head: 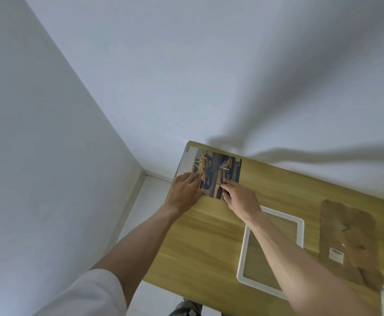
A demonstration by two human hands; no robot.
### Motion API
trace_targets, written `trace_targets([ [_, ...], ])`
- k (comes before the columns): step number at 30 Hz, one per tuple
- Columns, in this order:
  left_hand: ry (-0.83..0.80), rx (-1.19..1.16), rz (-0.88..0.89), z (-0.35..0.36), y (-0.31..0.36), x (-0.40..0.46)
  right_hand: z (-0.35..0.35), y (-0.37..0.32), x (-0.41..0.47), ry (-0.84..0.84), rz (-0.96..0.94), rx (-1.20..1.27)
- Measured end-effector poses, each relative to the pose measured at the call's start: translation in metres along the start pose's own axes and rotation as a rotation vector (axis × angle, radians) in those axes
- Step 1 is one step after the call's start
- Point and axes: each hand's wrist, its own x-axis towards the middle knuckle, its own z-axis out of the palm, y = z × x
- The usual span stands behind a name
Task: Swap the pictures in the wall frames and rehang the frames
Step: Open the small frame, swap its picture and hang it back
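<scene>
A picture [218,166] printed with yellow and dark blue shapes lies flat at the far left corner of the wooden table [209,242]. My left hand [185,190] rests on its near left part with the fingers laid across the print. My right hand [238,196] is at its near right edge, fingers curled at the paper's edge. An empty white frame [245,254] lies flat on the table nearer me, partly under my right forearm. A brown frame backing board [348,238] with a white label lies to its right.
White walls meet in a corner on the left, and the table stands against the far wall. A strip of pale floor shows between the left wall and the table's left edge. Something white sits at the bottom right corner.
</scene>
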Motion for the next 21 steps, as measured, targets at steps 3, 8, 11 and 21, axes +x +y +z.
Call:
trace_targets([
  [3, 0.004, 0.000, 0.020, 0.006, -0.002, -0.005, 0.001, 0.002, -0.005, 0.000, 0.003, 0.006],
  [8, 0.132, 0.040, 0.071, 0.008, 0.002, -0.009, 0.006, -0.005, -0.009, 0.014, 0.056, 0.015],
  [11, 0.222, 0.165, 0.204, 0.014, 0.002, -0.015, 0.008, -0.009, -0.013, 0.050, 0.017, -0.017],
  [21, 0.373, 0.260, 0.381, 0.008, 0.015, -0.026, 0.011, -0.023, -0.029, 0.317, -0.130, -0.027],
])
